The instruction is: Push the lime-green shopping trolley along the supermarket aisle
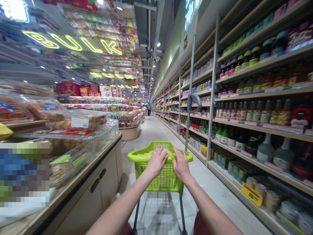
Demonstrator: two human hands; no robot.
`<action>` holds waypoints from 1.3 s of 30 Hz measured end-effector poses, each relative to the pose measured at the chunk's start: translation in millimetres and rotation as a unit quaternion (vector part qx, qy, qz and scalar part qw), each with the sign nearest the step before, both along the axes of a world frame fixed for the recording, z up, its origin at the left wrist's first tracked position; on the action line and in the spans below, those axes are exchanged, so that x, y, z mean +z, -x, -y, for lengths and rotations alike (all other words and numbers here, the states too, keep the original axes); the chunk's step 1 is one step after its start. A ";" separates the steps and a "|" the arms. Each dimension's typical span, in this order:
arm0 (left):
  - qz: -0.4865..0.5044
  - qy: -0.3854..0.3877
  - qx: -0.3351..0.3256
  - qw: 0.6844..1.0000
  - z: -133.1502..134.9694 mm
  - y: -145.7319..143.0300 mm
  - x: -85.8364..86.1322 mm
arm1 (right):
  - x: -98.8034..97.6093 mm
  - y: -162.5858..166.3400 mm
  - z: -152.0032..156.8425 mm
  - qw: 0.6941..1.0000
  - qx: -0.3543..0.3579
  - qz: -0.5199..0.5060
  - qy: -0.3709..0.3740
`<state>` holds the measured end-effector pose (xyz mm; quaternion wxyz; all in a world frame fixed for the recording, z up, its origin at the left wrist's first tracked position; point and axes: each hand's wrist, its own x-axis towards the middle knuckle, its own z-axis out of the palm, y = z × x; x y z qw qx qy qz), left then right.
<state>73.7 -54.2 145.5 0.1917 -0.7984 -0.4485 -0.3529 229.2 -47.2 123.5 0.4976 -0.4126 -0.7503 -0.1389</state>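
A lime-green shopping cart [158,187] with a slatted basket stands right in front of me. My left hand [156,161] is at the middle of its near rim, fingers bent around a small crumpled white tissue [165,152]. Just to the right, my right hand [181,164] lies over the near rim [138,158] of the cart with its fingers curled forward over it. A short gap separates the two hands. My forearms hide part of the basket, and its inside shows only in part.
To the left runs a counter [107,182] piled with packaged baked goods [73,122]. Tall shelves [259,127] of bottles and cans line the right, with a metal pole [190,120] before them. Down the tiled aisle [156,127] a distant person [149,108] stands.
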 end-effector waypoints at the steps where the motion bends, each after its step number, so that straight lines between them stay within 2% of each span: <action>1: -0.006 0.001 -0.004 1.000 1.1 -7.1 0.0 | -0.9 -0.9 0.5 1.000 -0.009 0.007 0.010; 4: -0.015 0.006 -0.009 1.000 2.3 -3.5 -1.2 | -7.7 -11.7 1.0 0.998 -0.020 0.042 0.034; 6: -0.012 0.011 0.001 1.000 1.3 16.5 -2.2 | -13.1 -21.4 0.5 0.996 -0.009 0.075 0.036; 9: 0.020 0.018 0.052 0.998 -0.7 48.6 -2.2 | -18.7 -30.0 -0.5 0.995 0.008 0.093 0.028; 11: 0.038 0.016 0.063 0.997 -1.3 55.7 -1.1 | -19.7 -29.3 -0.6 0.996 0.004 0.079 0.028; 13: 0.039 0.006 0.047 0.998 -1.1 46.2 0.2 | -18.6 -24.8 0.4 0.997 -0.004 0.064 0.030; 18: -0.002 -0.010 -0.019 1.000 3.0 -11.8 0.7 | -11.4 -11.0 4.9 0.998 -0.033 0.049 0.008; 21: -0.031 -0.009 -0.029 0.999 4.8 -20.8 -0.3 | -10.5 -10.8 5.5 0.997 -0.052 0.062 0.014; 23: -0.036 -0.004 -0.019 0.999 4.2 -4.4 -1.9 | -13.2 -14.6 4.5 0.995 -0.058 0.074 0.029; 28: 0.012 0.010 0.067 0.998 -2.9 74.5 -8.9 | -21.7 -21.7 2.4 0.995 -0.039 0.085 0.042; 31: 0.032 0.008 0.084 0.996 -5.9 91.9 -11.4 | -21.2 -18.1 3.7 0.995 -0.043 0.072 0.052; 33: 0.032 -0.005 0.063 0.997 -4.6 76.9 -11.0 | -19.0 -14.5 5.4 0.995 -0.049 0.069 0.056; 37: -0.014 -0.009 -0.014 1.000 2.2 17.3 -3.0 | -15.0 -11.6 8.3 0.993 -0.056 0.079 0.060; 39: -0.040 0.001 -0.033 0.999 3.6 0.3 1.6 | -14.2 -13.4 8.6 0.992 -0.058 0.086 0.066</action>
